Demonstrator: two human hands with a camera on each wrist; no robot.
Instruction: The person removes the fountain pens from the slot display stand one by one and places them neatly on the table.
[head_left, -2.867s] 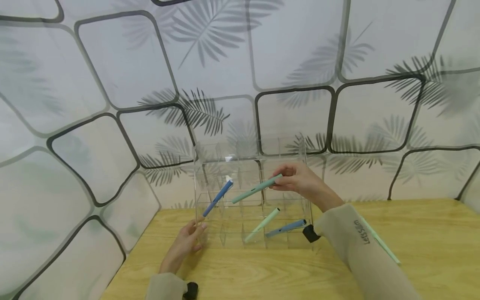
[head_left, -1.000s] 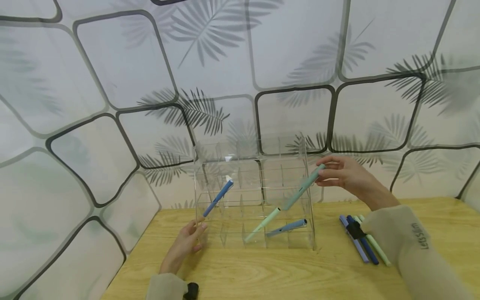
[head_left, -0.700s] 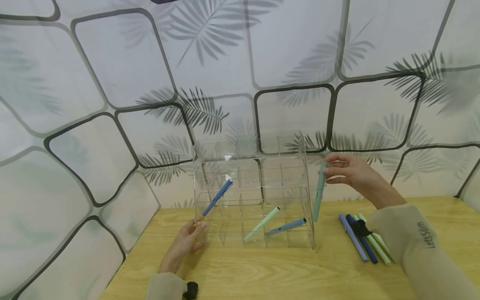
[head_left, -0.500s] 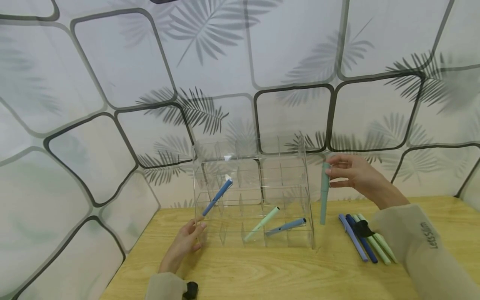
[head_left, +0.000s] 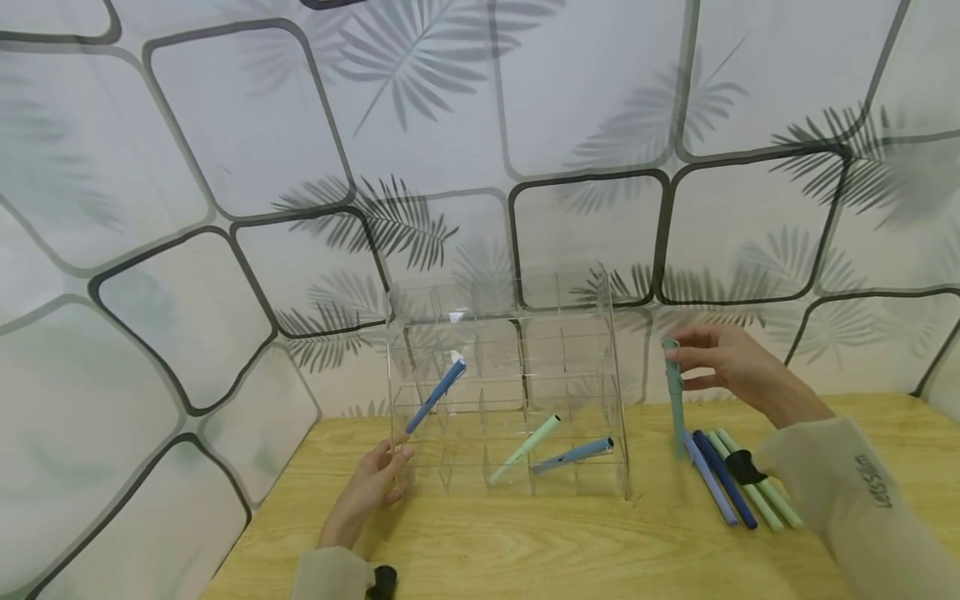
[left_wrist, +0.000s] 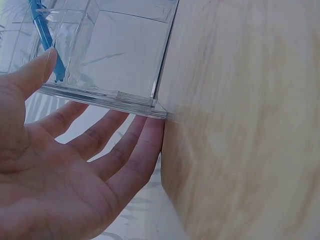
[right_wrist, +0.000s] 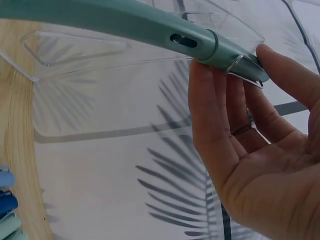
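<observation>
In the head view, my right hand (head_left: 738, 371) pinches a teal-green pen (head_left: 674, 396) near its clip end. The pen hangs almost upright, right of a clear acrylic rack (head_left: 617, 392), its lower end beside a row of pens. My left hand (head_left: 366, 485) holds the rack's lower left side; in the left wrist view the thumb is at the front and the fingers are against the outer wall. Inside the rack lean a blue pen (head_left: 435, 397), a light green pen (head_left: 525, 450) and a grey-blue pen (head_left: 573, 455).
Right of the rack, a lavender pen (head_left: 712, 483), a dark blue pen (head_left: 725, 479) and light green pens (head_left: 757, 496) lie side by side on the wooden table (head_left: 525, 550). Part of the row is hidden by the right wrist's black strap. A patterned curtain stands behind.
My right hand has carried the teal-green pen from in front of the rack out to its right. The pen has turned from slanting to nearly upright and come lower. My left hand stays put.
</observation>
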